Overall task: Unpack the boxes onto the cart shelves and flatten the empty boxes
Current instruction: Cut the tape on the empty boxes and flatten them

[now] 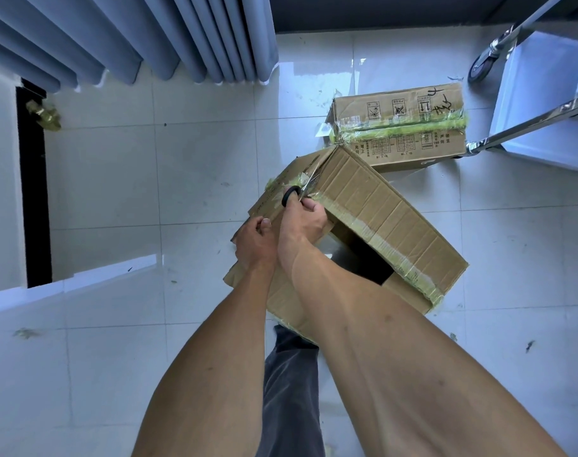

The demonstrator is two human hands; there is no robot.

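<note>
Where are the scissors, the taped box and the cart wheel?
scissors [289, 195]: head view, black handle loop.
taped box [400, 126]: head view, green tape across its top.
cart wheel [482, 65]: head view, dark tyre.

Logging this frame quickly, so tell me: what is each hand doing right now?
Left hand: grips the edge of the open brown cardboard box.
Right hand: holds black-handled scissors, cutting the box's tape.

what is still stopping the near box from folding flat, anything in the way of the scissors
Nothing visible blocks the scissors: the right hand holds them at the taped seam of the near box, with the left hand gripping its edge. That tape is what holds the box together.
</note>
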